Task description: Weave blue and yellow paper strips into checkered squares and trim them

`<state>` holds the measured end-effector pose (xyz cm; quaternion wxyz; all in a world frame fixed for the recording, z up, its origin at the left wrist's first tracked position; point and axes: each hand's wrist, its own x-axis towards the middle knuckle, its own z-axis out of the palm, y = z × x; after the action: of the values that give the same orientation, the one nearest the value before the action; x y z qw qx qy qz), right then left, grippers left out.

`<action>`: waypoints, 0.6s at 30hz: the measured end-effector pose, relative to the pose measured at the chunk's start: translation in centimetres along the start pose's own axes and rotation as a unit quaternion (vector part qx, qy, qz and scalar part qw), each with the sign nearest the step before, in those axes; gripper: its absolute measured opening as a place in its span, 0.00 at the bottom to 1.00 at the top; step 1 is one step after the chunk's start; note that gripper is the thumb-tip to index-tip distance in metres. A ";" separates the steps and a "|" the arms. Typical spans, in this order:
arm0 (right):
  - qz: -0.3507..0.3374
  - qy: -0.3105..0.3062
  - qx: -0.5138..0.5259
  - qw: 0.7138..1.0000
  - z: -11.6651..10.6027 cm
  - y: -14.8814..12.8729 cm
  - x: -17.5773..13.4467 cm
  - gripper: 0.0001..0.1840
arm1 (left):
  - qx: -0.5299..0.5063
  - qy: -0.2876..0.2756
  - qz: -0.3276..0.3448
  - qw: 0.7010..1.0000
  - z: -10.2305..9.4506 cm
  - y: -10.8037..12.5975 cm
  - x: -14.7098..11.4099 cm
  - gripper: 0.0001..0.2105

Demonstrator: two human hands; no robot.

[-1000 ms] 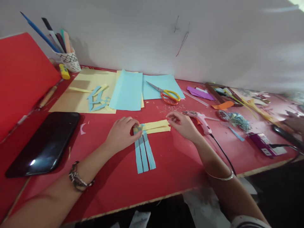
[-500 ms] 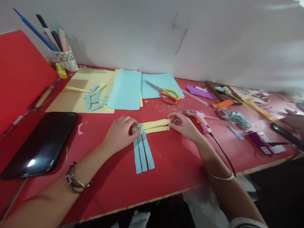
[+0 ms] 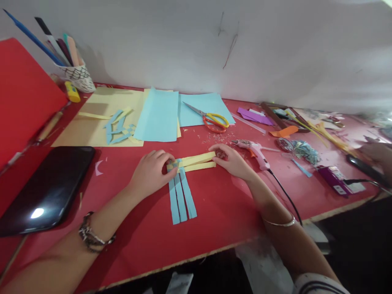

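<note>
Blue paper strips [image 3: 181, 200] and yellow paper strips [image 3: 197, 160] cross in a small woven corner. My left hand [image 3: 153, 171] grips that corner between thumb and fingers, covering part of the weave. From there the blue strips hang toward the table's front edge and the yellow ones run to the right. My right hand [image 3: 229, 160] pinches the right end of the upper yellow strip, which is slightly raised; the lower one ends beside the thumb. The pink glue gun [image 3: 255, 153] lies just right of my right hand.
Scissors [image 3: 211, 118] rest on blue sheets [image 3: 157, 116] behind my hands. A black phone [image 3: 49, 190] lies at left, near a pen cup [image 3: 78, 77]. At right are a purple box [image 3: 332, 179] with a cord and another person's hand [image 3: 378, 153].
The whole view has shifted slightly, moving everything a little left in the picture. Both hands keep their hold on the paper strips, with hardly any other movement.
</note>
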<state>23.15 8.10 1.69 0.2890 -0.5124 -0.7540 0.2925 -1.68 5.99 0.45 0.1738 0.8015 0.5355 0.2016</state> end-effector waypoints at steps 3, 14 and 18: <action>0.003 -0.005 0.001 1.000 0.0 0.1 0.1 0.11 | -0.003 0.002 0.003 1.000 0.0 -0.1 0.0 0.11; -0.013 -0.020 -0.022 0.999 -0.2 0.5 0.0 0.08 | 0.004 0.005 0.005 1.000 0.1 -0.1 0.0 0.11; -0.027 -0.025 -0.037 0.999 -0.3 0.6 -0.1 0.07 | 0.003 0.006 0.004 1.000 0.1 -0.1 0.0 0.11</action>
<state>23.71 8.26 1.46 0.2582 -0.4951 -0.7847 0.2691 -1.72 6.07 0.33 0.1675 0.8030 0.5337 0.2057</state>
